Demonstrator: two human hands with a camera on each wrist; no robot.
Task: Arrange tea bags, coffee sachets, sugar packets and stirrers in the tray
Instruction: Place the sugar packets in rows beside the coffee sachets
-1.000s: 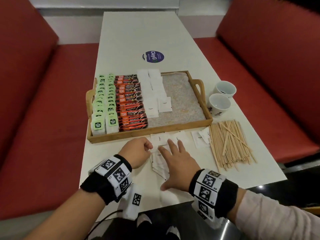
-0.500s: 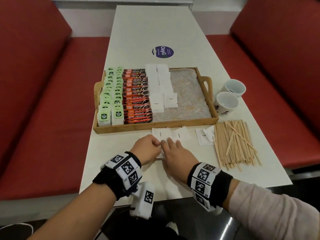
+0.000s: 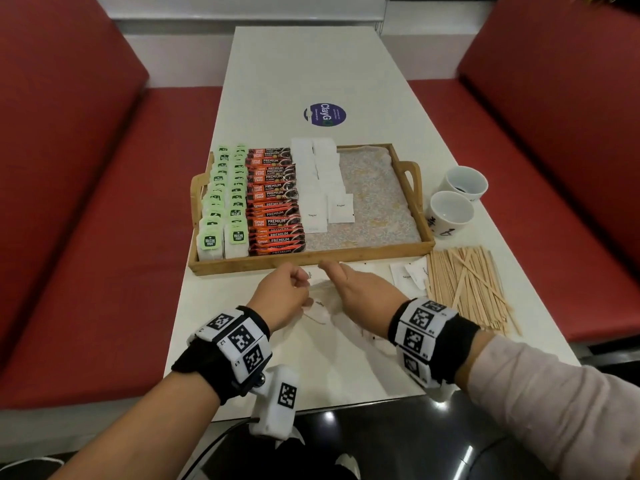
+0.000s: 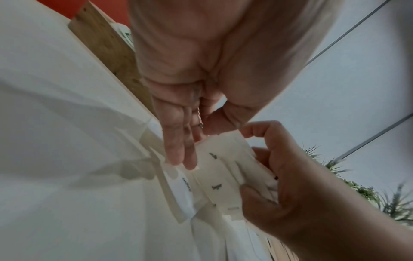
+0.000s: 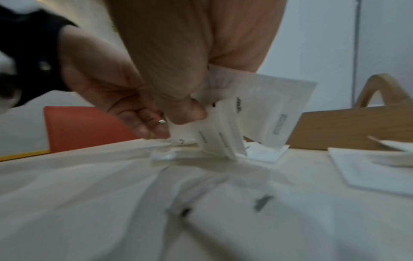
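A wooden tray [image 3: 311,259] holds rows of green tea bags [image 3: 221,202], red coffee sachets [image 3: 273,202] and white sugar packets [image 3: 322,188]; its right part is bare. Just in front of the tray both hands meet over a small stack of sugar packets [image 3: 320,303]. My right hand [image 3: 332,271] pinches the stack [image 4: 223,167] upright between thumb and fingers. My left hand [image 3: 301,285] holds its other side, thumb on the top edge. Several more sugar packets [image 3: 408,275] lie flat on the table. Wooden stirrers [image 3: 467,289] lie in a heap at the right.
Two white cups [image 3: 450,211] stand right of the tray's handle. A round blue sticker [image 3: 324,114] lies on the table beyond the tray. Red benches [image 3: 86,237] flank the white table. More loose packets [image 5: 368,167] lie under and beside my right wrist.
My right hand has gone from lying flat on the packets to pinching a gathered stack upright. Both hands have closed together nearer the tray's front edge.
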